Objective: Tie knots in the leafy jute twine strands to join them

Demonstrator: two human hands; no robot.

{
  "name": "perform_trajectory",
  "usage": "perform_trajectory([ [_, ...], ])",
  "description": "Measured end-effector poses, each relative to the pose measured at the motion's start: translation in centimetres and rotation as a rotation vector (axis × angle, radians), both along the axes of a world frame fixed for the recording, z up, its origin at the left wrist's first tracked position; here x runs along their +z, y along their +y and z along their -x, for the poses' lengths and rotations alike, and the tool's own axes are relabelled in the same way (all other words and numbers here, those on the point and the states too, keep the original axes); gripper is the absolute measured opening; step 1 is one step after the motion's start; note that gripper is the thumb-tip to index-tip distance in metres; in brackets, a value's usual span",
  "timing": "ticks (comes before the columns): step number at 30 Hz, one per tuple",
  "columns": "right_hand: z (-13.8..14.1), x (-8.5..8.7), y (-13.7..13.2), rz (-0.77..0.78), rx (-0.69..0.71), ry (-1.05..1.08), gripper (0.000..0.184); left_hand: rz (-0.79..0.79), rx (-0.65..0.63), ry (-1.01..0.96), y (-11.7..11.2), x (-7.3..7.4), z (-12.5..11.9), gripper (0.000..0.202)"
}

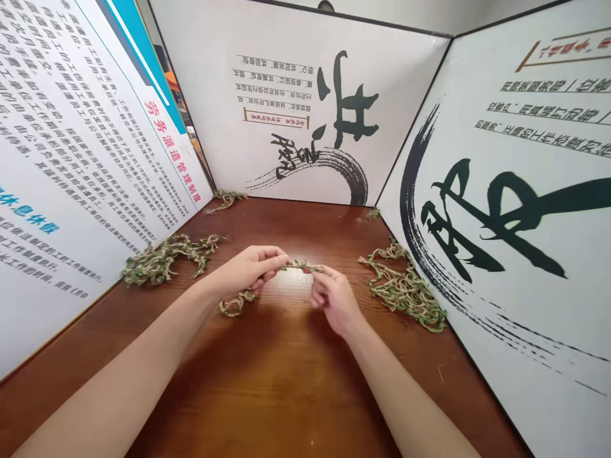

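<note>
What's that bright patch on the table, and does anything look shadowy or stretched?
In the head view, glare whitens the table between the left hand and right hand, near the leafy cord they hold; in the head view, soft shadows darken the wood below both hands, and the right panel looks stretched, probably wide-lens distortion.

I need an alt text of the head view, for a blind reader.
The left hand and right hand hold a green-and-tan cord between them above a brown table. A left pile and a right pile of similar cord lie beside white panels.
</note>
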State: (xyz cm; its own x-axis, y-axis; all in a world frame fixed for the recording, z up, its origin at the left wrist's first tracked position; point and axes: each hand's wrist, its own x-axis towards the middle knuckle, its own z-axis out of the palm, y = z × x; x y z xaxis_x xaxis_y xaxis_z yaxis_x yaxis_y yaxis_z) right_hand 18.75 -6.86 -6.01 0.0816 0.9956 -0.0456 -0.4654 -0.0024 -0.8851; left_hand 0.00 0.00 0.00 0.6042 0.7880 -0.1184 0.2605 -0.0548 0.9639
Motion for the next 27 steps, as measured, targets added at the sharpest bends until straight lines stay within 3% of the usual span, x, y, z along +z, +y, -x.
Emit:
perform_trajectory([
  [4,-3.9,0.1,0.9,0.133,-0.180,-0.005,0.013,0.032,-0.117,0.159,0.9,-1.0,0.9,0.051],
  [10,-7.3,0.2,3.2,0.146,-0.428,-0.136,0.009,0.039,-0.137,0.221,0.4,-1.7,0.9,0.052],
  [12,-6.9,-0.2,2.8,0.102,-0.558,-0.262,0.027,-0.006,-0.124,0.249,-0.3,-1.6,0.7,0.052],
  [14,-5.7,-0.9,1.6,-0.068,-0.808,-0.670,0.054,-0.061,-0.121,0.274,-0.9,-1.7,0.4,0.052],
  [15,-4.9,-1.4,0.8,-0.166,-0.830,-0.810,0.057,-0.084,-0.121,0.276,-1.2,-1.8,0.2,0.052],
  [17,-3.1,-2.3,-0.8,-0.367,-0.692,-0.950,0.057,-0.117,-0.123,0.256,-1.8,-2.3,-0.1,0.050],
  [19,-1.5,-3.2,-2.0,-0.530,-0.442,-1.025,0.060,-0.140,-0.148,0.218,-2.3,-3.1,-0.5,0.047],
  [21,-0.5,-3.8,-2.5,-0.642,-0.175,-1.079,0.063,-0.172,-0.185,0.182,-2.9,-3.9,-0.9,0.043],
  [22,-0.3,-4.0,-2.6,-0.652,-0.106,-1.086,0.064,-0.188,-0.191,0.168,-3.2,-4.3,-1.1,0.041],
  [27,-1.7,-4.5,-2.3,-0.595,-0.124,-1.001,0.042,-0.270,-0.074,0.142,-4.4,-6.0,-1.4,0.037],
])
